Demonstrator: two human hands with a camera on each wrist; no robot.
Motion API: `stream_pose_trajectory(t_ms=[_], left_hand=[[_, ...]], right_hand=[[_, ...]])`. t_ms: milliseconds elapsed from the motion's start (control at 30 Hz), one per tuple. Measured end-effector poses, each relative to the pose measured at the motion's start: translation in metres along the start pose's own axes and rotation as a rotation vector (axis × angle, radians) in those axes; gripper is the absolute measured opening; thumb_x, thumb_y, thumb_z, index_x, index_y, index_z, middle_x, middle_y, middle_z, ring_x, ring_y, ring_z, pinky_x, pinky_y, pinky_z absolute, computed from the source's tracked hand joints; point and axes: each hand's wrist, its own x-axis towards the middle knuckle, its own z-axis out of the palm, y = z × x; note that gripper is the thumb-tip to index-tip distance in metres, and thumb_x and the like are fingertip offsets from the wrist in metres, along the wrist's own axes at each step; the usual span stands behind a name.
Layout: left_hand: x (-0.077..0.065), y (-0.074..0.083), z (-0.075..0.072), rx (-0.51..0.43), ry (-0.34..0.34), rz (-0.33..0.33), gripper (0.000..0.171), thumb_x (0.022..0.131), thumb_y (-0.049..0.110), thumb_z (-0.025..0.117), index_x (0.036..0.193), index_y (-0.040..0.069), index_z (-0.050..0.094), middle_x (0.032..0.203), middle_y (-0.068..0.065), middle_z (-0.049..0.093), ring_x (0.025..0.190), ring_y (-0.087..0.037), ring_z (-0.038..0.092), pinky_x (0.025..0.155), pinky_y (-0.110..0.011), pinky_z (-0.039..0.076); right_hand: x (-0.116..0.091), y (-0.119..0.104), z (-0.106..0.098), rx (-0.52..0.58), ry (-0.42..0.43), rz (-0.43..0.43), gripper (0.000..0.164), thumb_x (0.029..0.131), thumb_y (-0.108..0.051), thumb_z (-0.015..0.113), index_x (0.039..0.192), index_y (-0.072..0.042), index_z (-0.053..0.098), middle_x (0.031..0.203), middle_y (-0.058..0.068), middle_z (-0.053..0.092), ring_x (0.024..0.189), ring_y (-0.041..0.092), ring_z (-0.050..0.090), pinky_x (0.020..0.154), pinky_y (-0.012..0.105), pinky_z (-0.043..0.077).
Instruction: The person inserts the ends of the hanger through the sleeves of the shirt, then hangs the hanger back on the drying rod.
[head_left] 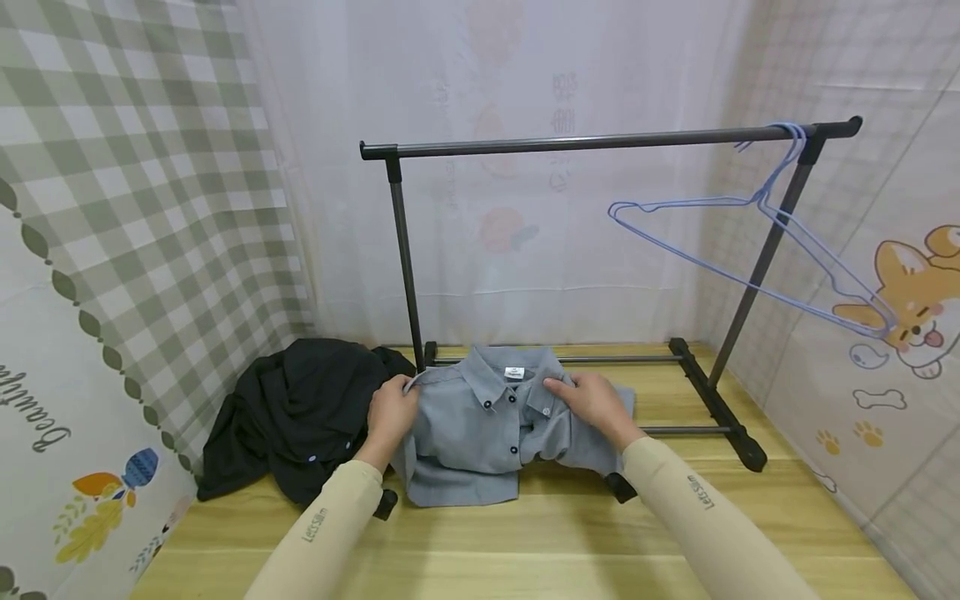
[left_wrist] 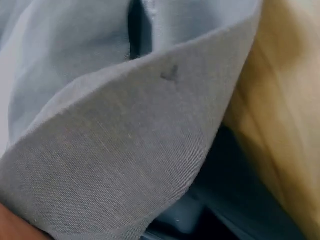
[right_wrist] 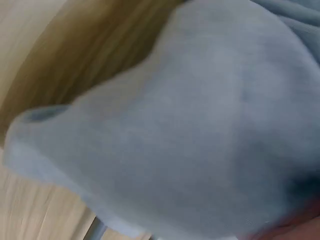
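Note:
A grey button-up shirt (head_left: 457, 425) with dark buttons and a white collar label hangs between both hands, its collar toward the rack. My left hand (head_left: 393, 414) pinches the shirt near the shoulder on the left side. On the other side, my right hand (head_left: 596, 402) grips the cloth by the chest, thumb on top. Grey fabric (left_wrist: 115, 145) fills most of the left wrist view, with a small dark mark on it. Blurred shirt cloth (right_wrist: 165, 135) spreads over the right wrist view, covering most of the right hand.
A dark metal garment rack (head_left: 570, 143) stands behind the shirt on the wooden surface (head_left: 510, 550). Blue wire hangers (head_left: 757, 200) hang at its right end. A heap of black clothing (head_left: 300, 408) lies at left. Patterned curtains (head_left: 142, 150) enclose the sides and back.

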Motion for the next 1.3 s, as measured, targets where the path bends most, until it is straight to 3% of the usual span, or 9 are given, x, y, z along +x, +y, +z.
stream_pose_trajectory(t_ms=[133,267,333,433,600,967,1200,1300], left_hand=[[0.000,-0.009,0.005,0.158,-0.109,0.014,0.021,0.097,0.008,0.052,0.110,0.006,0.069,0.092,-0.012,0.066,0.067,-0.026,0.056,0.059,-0.038,0.042],[-0.003,-0.011,0.007,0.229,-0.170,0.028,0.029,0.094,0.012,0.058,0.121,0.007,0.067,0.108,-0.014,0.067,0.083,-0.030,0.062,0.067,-0.043,0.047],[-0.005,-0.011,0.008,0.220,-0.174,0.039,0.034,0.095,0.020,0.062,0.127,0.008,0.066,0.116,-0.015,0.067,0.092,-0.031,0.063,0.073,-0.046,0.049],[-0.008,-0.011,0.010,0.216,-0.154,0.075,0.035,0.096,0.029,0.066,0.125,0.010,0.069,0.114,-0.011,0.069,0.092,-0.029,0.066,0.075,-0.046,0.051],[-0.011,-0.016,0.013,0.253,-0.115,0.135,0.018,0.096,0.024,0.068,0.106,0.013,0.077,0.085,-0.001,0.070,0.066,-0.017,0.060,0.057,-0.035,0.045],[-0.011,-0.019,0.015,0.286,-0.127,0.140,0.018,0.095,0.022,0.068,0.107,0.013,0.077,0.088,-0.003,0.070,0.065,-0.018,0.058,0.055,-0.034,0.043],[-0.010,-0.021,0.018,0.292,-0.126,0.135,0.021,0.096,0.023,0.067,0.111,0.013,0.076,0.093,-0.005,0.071,0.065,-0.018,0.058,0.055,-0.034,0.042],[-0.010,-0.021,0.018,0.294,-0.129,0.131,0.023,0.096,0.023,0.066,0.113,0.012,0.076,0.097,-0.006,0.072,0.068,-0.019,0.060,0.056,-0.035,0.044]], right_hand=[[-0.003,0.006,0.008,-0.124,-0.071,-0.034,0.046,0.098,-0.036,0.062,0.065,-0.014,0.040,0.058,0.000,0.033,0.051,0.015,0.034,0.052,0.030,0.031],[-0.005,0.006,0.012,-0.168,-0.068,-0.022,0.034,0.097,-0.035,0.065,0.078,-0.007,0.059,0.068,0.006,0.053,0.060,0.019,0.049,0.057,0.035,0.040],[-0.005,0.003,0.011,-0.167,-0.059,-0.004,0.036,0.096,-0.038,0.066,0.101,-0.003,0.067,0.088,0.010,0.065,0.077,0.024,0.060,0.067,0.040,0.048],[-0.004,0.001,0.007,-0.163,-0.045,0.011,0.056,0.095,-0.044,0.065,0.131,-0.001,0.060,0.118,0.016,0.066,0.105,0.032,0.062,0.084,0.049,0.050],[-0.005,-0.002,-0.006,-0.178,0.022,-0.015,0.063,0.097,-0.049,0.060,0.138,-0.001,0.055,0.130,0.021,0.060,0.113,0.038,0.059,0.087,0.054,0.048],[-0.006,0.009,-0.067,-0.258,0.230,-0.039,0.059,0.102,-0.045,0.053,0.139,0.000,0.053,0.136,0.024,0.055,0.110,0.043,0.059,0.081,0.056,0.050],[0.003,0.017,-0.126,-0.271,0.485,-0.096,0.055,0.102,-0.039,0.052,0.136,0.005,0.053,0.132,0.031,0.054,0.116,0.050,0.052,0.081,0.062,0.045],[0.008,0.014,-0.155,-0.288,0.610,-0.069,0.053,0.102,-0.037,0.053,0.135,0.004,0.054,0.130,0.032,0.053,0.117,0.051,0.049,0.084,0.064,0.042]])
